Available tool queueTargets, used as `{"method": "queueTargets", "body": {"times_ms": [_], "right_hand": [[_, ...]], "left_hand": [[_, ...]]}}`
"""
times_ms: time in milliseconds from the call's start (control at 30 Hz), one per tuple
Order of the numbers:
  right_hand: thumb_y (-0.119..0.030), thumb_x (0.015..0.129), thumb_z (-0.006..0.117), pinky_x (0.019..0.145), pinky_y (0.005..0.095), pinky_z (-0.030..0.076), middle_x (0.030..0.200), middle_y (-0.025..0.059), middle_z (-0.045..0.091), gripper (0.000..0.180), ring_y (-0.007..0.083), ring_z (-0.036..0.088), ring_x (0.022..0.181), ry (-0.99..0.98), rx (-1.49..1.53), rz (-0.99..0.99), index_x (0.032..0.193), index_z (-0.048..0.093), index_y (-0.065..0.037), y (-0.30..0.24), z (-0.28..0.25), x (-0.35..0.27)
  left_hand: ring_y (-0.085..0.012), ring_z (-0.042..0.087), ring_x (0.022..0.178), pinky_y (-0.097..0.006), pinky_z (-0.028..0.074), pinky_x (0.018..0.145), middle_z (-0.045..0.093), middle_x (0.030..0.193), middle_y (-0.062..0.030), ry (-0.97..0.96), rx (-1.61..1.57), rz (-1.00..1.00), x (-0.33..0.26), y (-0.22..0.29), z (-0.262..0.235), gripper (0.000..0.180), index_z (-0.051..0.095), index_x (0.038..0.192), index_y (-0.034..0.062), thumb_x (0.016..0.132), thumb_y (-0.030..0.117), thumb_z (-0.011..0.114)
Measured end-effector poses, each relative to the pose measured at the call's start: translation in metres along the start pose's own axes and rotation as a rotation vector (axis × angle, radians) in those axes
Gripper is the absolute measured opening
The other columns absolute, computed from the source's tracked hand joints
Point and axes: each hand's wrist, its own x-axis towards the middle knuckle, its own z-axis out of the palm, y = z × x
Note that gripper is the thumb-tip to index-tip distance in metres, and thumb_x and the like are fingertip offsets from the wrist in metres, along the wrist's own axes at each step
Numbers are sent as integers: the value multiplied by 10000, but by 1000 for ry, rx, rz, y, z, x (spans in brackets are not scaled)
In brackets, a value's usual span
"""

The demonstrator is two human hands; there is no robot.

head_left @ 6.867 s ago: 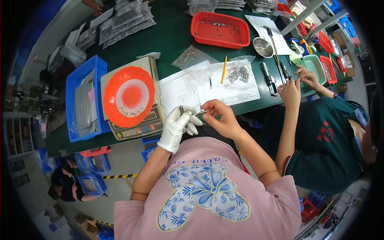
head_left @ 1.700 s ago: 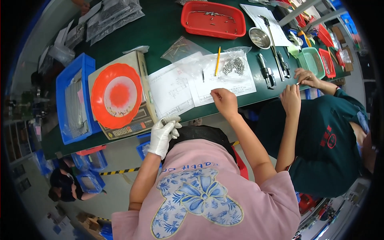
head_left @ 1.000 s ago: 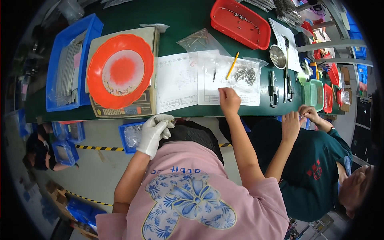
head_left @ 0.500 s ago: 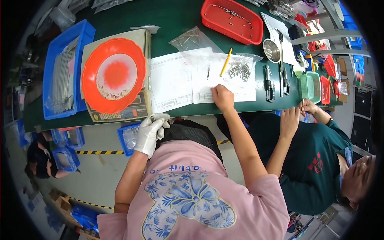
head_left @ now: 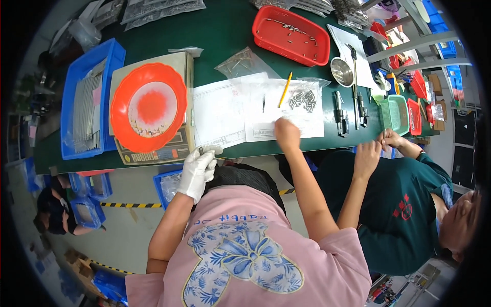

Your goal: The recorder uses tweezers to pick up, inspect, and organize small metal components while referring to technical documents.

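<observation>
My left hand (head_left: 197,175), in a white glove, is at the table's front edge, its fingers closed on a small metal piece (head_left: 201,151) whose end shows at the fingertips. Bare and blurred, my right hand (head_left: 287,135) is over the lower edge of a printed sheet (head_left: 263,122). Its fingers are curled in; anything inside them is hidden. Just beyond it lie a yellow pencil (head_left: 286,89) and a clear bag holding several short metal pins (head_left: 303,101). Another printed sheet (head_left: 217,115) lies to the left, beside a scale (head_left: 158,155) bearing an orange-red plate (head_left: 176,110).
A blue tray (head_left: 115,56) of long strips stands at the left. Farther back are a red tray (head_left: 291,43) with small metal parts and a metal bowl (head_left: 342,71). Close at right sits a co-worker (head_left: 404,204), hands near a green basket (head_left: 395,113).
My right hand has moved slightly nearer the table's front edge and is now blurred. The left hand still holds the small metal piece. The whole view has shifted slightly.
</observation>
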Motion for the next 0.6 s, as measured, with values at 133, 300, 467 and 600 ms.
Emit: {"method": "queueTargets", "body": {"times_ms": [133, 300, 467, 600], "right_hand": [[-112, 728, 587, 446, 313, 409, 588, 112, 541, 114, 252, 515, 475, -95, 308, 100, 659, 525, -46, -52, -37, 2], [-11, 703, 596, 480, 234, 416, 654, 89, 566, 71, 155, 529, 525, -214, 774, -306, 761, 557, -2, -123, -96, -7], [-10, 703, 598, 476, 221, 418, 666, 91, 573, 93, 151, 535, 531, -232, 850, -304, 783, 553, 5, -130, -103, -7], [8, 687, 602, 450, 223, 414, 644, 88, 561, 104, 149, 531, 503, -165, 837, -321, 785, 568, 4, -130, -103, -7]], "left_hand": [[-11, 238, 386, -154, 183, 345, 375, 569, 48, 25, -25, 14, 3, 6, 10, 134, 531, 891, 50, 806, 103, 442], [-13, 241, 390, -156, 184, 351, 379, 568, 43, -136, -68, 50, -5, 14, 22, 132, 522, 893, 47, 806, 104, 441], [-13, 247, 404, -154, 192, 359, 379, 558, 48, -172, -53, 63, -16, 18, 29, 125, 530, 873, 47, 805, 97, 438], [-11, 250, 410, -152, 192, 362, 376, 553, 54, -179, -56, 80, -20, 18, 29, 116, 538, 854, 48, 799, 85, 442]]}}
